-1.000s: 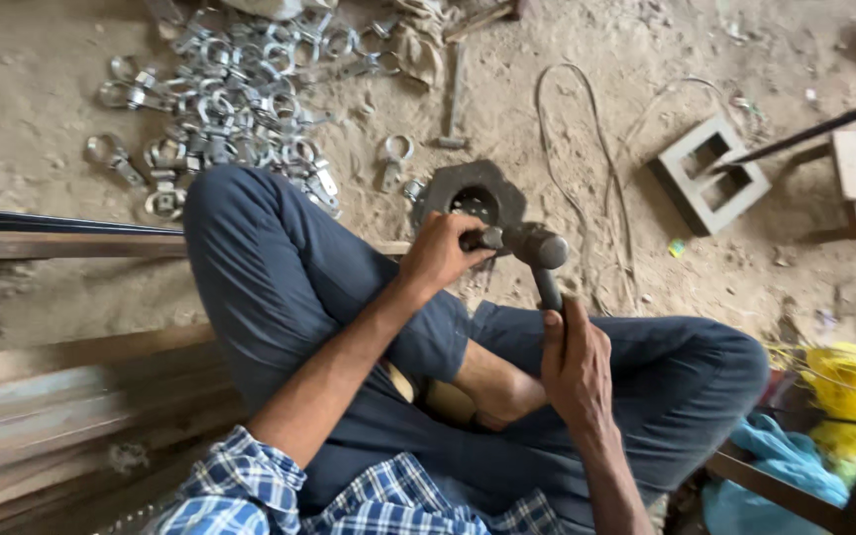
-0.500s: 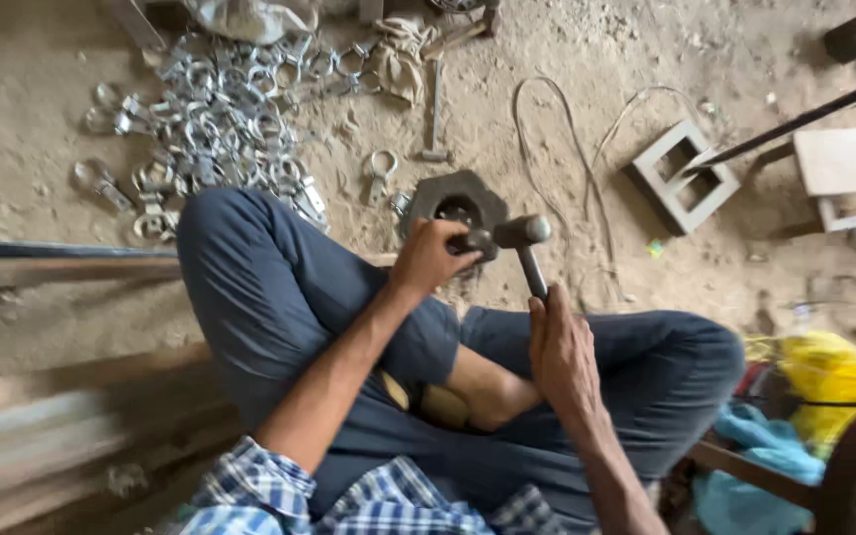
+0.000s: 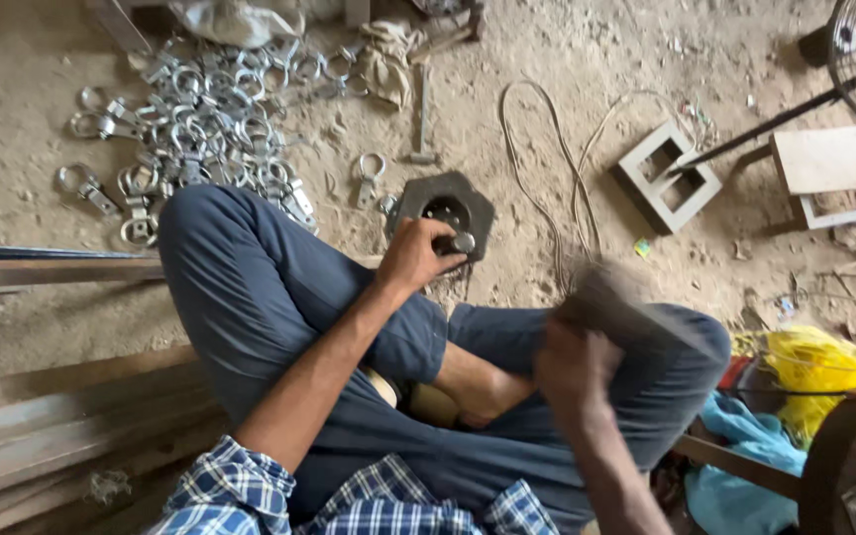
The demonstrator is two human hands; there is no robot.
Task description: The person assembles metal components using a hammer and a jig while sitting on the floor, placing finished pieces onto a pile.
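1. I see the left hand (image 3: pixel 416 256) resting on the dark metal block (image 3: pixel 445 211) that sits on the sandy floor (image 3: pixel 567 59) just past the raised knee. Its fingers are curled tight, pinching a small round metal piece (image 3: pixel 462 242) against the block's near edge.
2. The right hand (image 3: pixel 575 369) is lifted over the right thigh, fingers wrapped fully around the handle of a hammer (image 3: pixel 614 297). The hammer is blurred, so I cannot make out its head clearly.
3. The block has a round hole in its top; the small piece sits just beside that hole, under the left fingertips.
4. To strike well, I judge the piece should stay seated flat and upright on the block, with the left fingertips low on its sides and clear of its top.
5. The blow should fall straight down, short and controlled; a glancing hit could kick the piece into the sand or catch a finger.
6. A heap of shiny metal ring clamps (image 3: pixel 200 129) lies well beyond the left knee, and a grey hollow block (image 3: pixel 668 176) lies to the right near a loose cord (image 3: pixel 547 168).
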